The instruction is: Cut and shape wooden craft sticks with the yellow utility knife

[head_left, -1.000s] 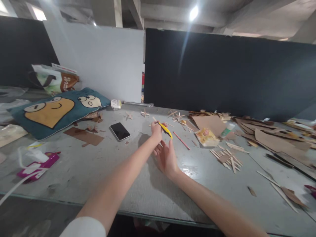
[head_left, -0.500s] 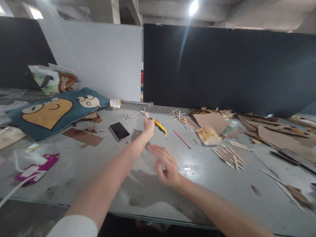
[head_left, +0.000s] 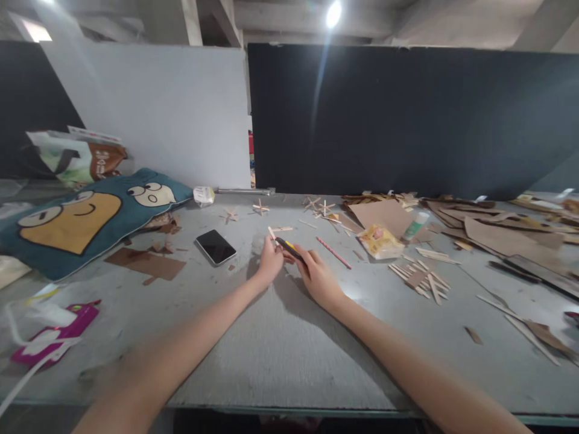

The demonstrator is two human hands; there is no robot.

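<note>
My left hand is closed around a thin pale wooden stick, whose end sticks up past the fingers. In my right hand is a yellow and black utility knife, its front end pointing left at the stick. Both hands are close together above the middle of the grey table. Whether the blade touches the stick cannot be made out. Just beyond the hands lies another short stick, and a red-and-white striped straw rests to the right.
A smartphone and a blue cushion lie on the left, with a purple power strip nearer. Star-shaped stick pieces stand at the back. Rightward are a yellow packet, glue stick, loose sticks and cardboard.
My right hand, empty before, has moved up and taken hold of the utility knife that was at my left hand. My left hand has come back slightly nearer, holding the stick.
</note>
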